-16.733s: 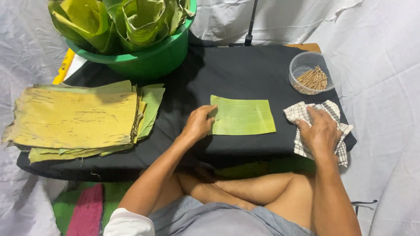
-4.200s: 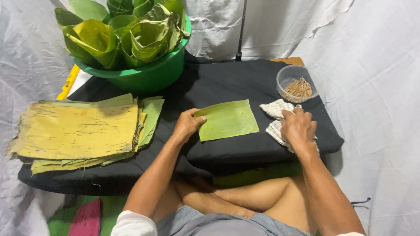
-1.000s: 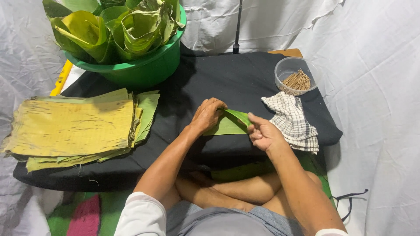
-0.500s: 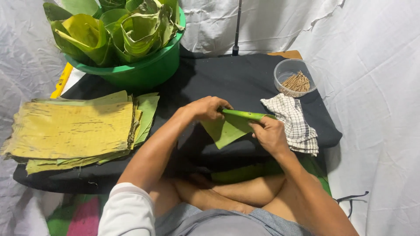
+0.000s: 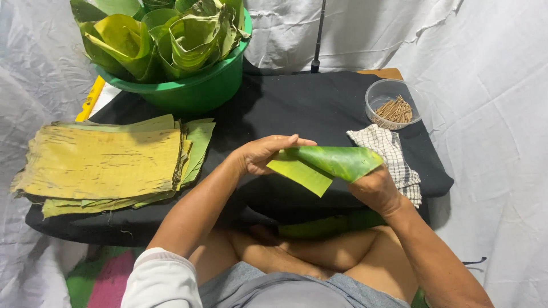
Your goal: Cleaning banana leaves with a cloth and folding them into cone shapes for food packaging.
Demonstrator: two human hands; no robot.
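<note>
Both hands hold a green banana leaf piece (image 5: 325,164) lifted above the black-covered low table (image 5: 297,102). The leaf is curled into a cone shape. My left hand (image 5: 260,153) grips its left end with fingers over the top edge. My right hand (image 5: 374,188) holds the wide right end from underneath. A loose flap of the leaf hangs down between the hands.
A stack of yellowish-green leaf sheets (image 5: 103,162) lies on the table's left. A green basin (image 5: 194,88) full of folded leaf cones stands at the back. A clear bowl of small sticks (image 5: 394,105) and a checked cloth (image 5: 388,151) sit at the right.
The leaf lay flat on the table while the right hand wiped with the cloth; then both hands picked it up and rolled it further into a cone.
</note>
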